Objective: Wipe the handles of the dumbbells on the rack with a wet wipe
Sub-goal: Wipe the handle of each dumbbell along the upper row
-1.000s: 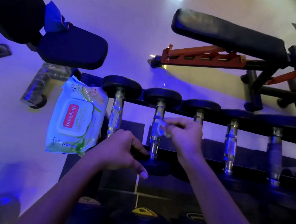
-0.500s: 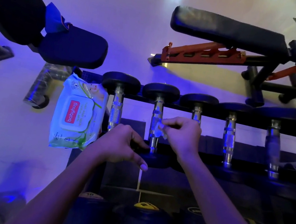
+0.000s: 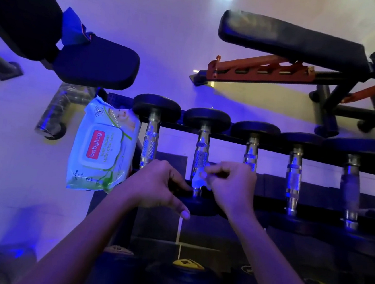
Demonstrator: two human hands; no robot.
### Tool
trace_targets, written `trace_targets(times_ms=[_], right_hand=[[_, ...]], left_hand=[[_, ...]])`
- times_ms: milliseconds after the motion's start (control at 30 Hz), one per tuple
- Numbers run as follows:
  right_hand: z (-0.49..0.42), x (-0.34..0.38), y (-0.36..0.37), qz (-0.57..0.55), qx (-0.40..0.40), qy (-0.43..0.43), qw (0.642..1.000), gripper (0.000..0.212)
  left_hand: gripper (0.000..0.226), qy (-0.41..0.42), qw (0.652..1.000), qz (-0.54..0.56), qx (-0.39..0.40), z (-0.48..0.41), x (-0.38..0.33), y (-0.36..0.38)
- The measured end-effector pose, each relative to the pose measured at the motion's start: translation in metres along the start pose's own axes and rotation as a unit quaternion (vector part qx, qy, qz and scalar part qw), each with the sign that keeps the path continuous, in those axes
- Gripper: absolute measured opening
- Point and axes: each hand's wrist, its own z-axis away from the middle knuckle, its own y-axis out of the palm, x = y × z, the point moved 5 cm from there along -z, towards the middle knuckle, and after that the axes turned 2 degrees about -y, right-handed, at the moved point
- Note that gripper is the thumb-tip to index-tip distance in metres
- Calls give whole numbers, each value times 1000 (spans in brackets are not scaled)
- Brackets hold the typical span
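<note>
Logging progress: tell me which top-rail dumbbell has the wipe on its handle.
The second dumbbell from the left: the right hand pinches the wipe against its handle's near end; the other handles show none.

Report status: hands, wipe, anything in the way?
Right hand pinches wet wipe against second dumbbell handle, low end. Left hand grips its near head. Nothing blocking; wipes pack sits left of the row.

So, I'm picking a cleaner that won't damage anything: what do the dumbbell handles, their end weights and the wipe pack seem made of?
Dumbbell handles: metal, probably chromed steel; bright reflections and a knurled crosshatch grip.
End weights: likely rubber-coated; matte black, rounded edges, no glare.
Wipe pack: thin glossy plastic film, creased, with a stiffer plastic flap lid.
</note>
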Motion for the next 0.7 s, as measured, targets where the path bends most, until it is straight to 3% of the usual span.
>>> trace_targets(times_ms=[100,267,567,700], right_hand=[[28,-6,2,32,15,-22,999,15],[-9,7,2,-3,-46,-17,999,11],[21,1,7,68,-15,-47,996,18],[-6,9,5,30,-25,-19,999,11]], left_hand=[[56,3,1000,-5,4,0,-1,0],[62,-1,1000,0,-1,0,0,0],[56,-3,1000,13,-3,0,-1,0],[60,-4,1000,7,-1,1,-1,-1]])
